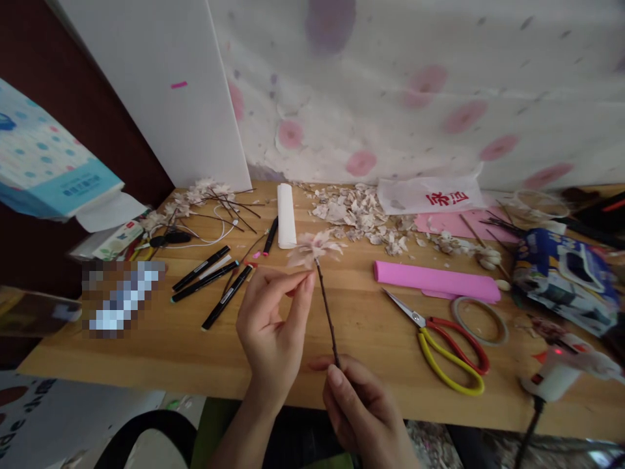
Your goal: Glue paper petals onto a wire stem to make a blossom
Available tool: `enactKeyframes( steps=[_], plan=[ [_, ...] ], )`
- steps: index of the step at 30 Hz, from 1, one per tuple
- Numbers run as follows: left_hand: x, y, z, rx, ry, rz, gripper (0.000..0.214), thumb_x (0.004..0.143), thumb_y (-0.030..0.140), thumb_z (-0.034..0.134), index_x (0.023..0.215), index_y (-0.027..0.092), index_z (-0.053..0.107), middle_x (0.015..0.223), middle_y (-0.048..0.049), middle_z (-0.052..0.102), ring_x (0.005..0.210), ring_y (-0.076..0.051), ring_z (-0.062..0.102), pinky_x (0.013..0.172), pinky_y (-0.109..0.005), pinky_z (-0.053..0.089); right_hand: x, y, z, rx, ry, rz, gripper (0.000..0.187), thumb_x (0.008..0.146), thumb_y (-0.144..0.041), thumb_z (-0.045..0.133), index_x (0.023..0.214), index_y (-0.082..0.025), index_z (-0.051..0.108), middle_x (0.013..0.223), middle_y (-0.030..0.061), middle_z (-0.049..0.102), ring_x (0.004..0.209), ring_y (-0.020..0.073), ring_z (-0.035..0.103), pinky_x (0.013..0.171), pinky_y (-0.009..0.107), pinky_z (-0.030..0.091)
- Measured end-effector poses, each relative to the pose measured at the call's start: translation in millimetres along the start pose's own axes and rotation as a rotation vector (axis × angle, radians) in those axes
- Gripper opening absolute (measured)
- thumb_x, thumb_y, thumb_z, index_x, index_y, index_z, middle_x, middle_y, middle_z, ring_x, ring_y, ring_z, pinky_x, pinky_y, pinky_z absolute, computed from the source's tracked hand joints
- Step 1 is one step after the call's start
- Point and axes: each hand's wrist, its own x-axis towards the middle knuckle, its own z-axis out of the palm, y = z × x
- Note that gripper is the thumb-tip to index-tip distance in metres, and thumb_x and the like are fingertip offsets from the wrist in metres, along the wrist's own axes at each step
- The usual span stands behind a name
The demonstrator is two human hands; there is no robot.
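Observation:
A pale pink handmade flower tops a thin dark twig, upright and slightly tilted above the table. My right hand is closed around the twig's lower end, thumb and forefinger pinching it. Just left of the stem, below the petals, my left hand is closed in a pinch, thumb against fingertips. Whatever lies between those fingertips, if anything, is too small to make out. Scissors with red and yellow handles lie to the right of my hands, blades partly apart. Several black markers lie to the left.
Dry petal scraps are heaped at the back, near a white paper roll. Finished flower twigs lie back left. A pink paper roll, tape ring, blue package and glue gun occupy the right.

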Motion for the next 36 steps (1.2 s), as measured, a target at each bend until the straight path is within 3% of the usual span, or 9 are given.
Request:
enactKeyframes(
  steps=[5, 9, 15, 18, 20, 22, 25, 30, 36],
  plan=[
    [-1, 0, -1.2, 0.005, 0.046, 0.025, 0.016, 0.085, 0.015, 0.078, 0.091, 0.029, 0.082, 0.078, 0.0009, 0.062, 0.074, -0.015, 0.059, 0.059, -0.026, 0.050, 2, 12, -2, 0.006, 0.030, -0.017, 0.060, 0.081, -0.073, 0.072, 0.100, -0.017, 0.079, 0.052, -0.0110, 0.029, 0.043, 0.0039, 0.023, 0.041, 0.017, 0.016],
    [-2, 0, -3.6, 0.000, 0.116, 0.074, 0.020, 0.084, 0.013, 0.080, 0.091, 0.032, 0.082, 0.086, 0.0003, 0.061, 0.085, -0.017, 0.057, 0.074, -0.031, 0.052, 5, 20, -5, 0.056, -0.004, -0.041, 0.058, 0.083, -0.074, 0.069, 0.102, -0.019, 0.079, 0.051, -0.0108, 0.032, 0.040, 0.0032, 0.023, 0.038, 0.016, 0.020],
    [-3, -4, -7.3, -0.064, 0.138, 0.013, 0.022, 0.083, 0.014, 0.080, 0.089, 0.034, 0.083, 0.100, -0.0013, 0.063, 0.099, -0.018, 0.058, 0.091, -0.036, 0.050, 3, 6, 0, 0.069, 0.084, 0.066, 0.059, 0.073, -0.074, 0.079, 0.098, -0.020, 0.080, 0.054, -0.0097, 0.036, 0.042, 0.0019, 0.026, 0.040, 0.015, 0.019],
    [2, -13, -10.8, -0.392, 0.133, -0.276, 0.012, 0.075, 0.020, 0.090, 0.077, 0.030, 0.083, 0.089, 0.0007, 0.067, 0.089, -0.014, 0.060, 0.082, -0.026, 0.051, 7, 3, -3, 0.117, 0.099, 0.053, 0.060, 0.070, -0.072, 0.083, 0.097, -0.019, 0.078, 0.058, -0.0080, 0.041, 0.043, 0.0020, 0.024, 0.038, 0.014, 0.017],
    [7, -19, -13.7, -0.662, 0.136, -0.571, 0.018, 0.063, 0.024, 0.098, 0.068, 0.025, 0.081, 0.076, 0.0023, 0.067, 0.075, -0.010, 0.060, 0.070, -0.020, 0.050, 10, 3, -7, 0.153, 0.139, 0.033, 0.059, 0.070, -0.069, 0.084, 0.099, -0.018, 0.077, 0.059, -0.0071, 0.044, 0.043, 0.0029, 0.024, 0.037, 0.015, 0.017],
    [12, -24, -16.2, -0.813, 0.127, -0.764, 0.027, 0.053, 0.027, 0.102, 0.063, 0.022, 0.077, 0.067, 0.0042, 0.064, 0.063, -0.007, 0.057, 0.062, -0.018, 0.051, 13, 2, -13, 0.181, 0.194, 0.013, 0.055, 0.072, -0.065, 0.085, 0.100, -0.019, 0.077, 0.059, -0.0068, 0.044, 0.044, 0.0036, 0.025, 0.038, 0.015, 0.018],
    [15, -24, -18.3, -0.921, 0.093, -0.879, 0.040, 0.048, 0.035, 0.103, 0.058, 0.018, 0.068, 0.059, 0.0070, 0.055, 0.055, -0.005, 0.055, 0.054, -0.016, 0.051, 14, -4, -17, 0.208, 0.254, -0.012, 0.050, 0.072, -0.061, 0.088, 0.097, -0.020, 0.079, 0.059, -0.0066, 0.045, 0.046, 0.0032, 0.025, 0.041, 0.014, 0.019],
    [12, -17, -18.4, -1.457, 0.060, -1.122, 0.045, 0.049, 0.024, 0.103, 0.058, 0.018, 0.059, 0.054, 0.0096, 0.048, 0.048, -0.003, 0.053, 0.046, -0.011, 0.046, 13, -8, -15, 0.236, 0.287, -0.004, 0.050, 0.065, -0.060, 0.093, 0.093, -0.020, 0.081, 0.058, -0.0063, 0.043, 0.049, 0.0021, 0.028, 0.046, 0.012, 0.020],
    [10, -12, -23.2, -1.552, -0.105, -1.099, 0.050, 0.055, 0.037, 0.101, 0.060, 0.018, 0.055, 0.054, 0.0088, 0.044, 0.048, -0.005, 0.046, 0.045, -0.013, 0.046, 17, 5, -23, 0.207, 0.208, 0.041, 0.050, 0.065, -0.063, 0.091, 0.093, -0.022, 0.082, 0.058, -0.0060, 0.041, 0.049, 0.0033, 0.030, 0.045, 0.014, 0.022]
  ],
)
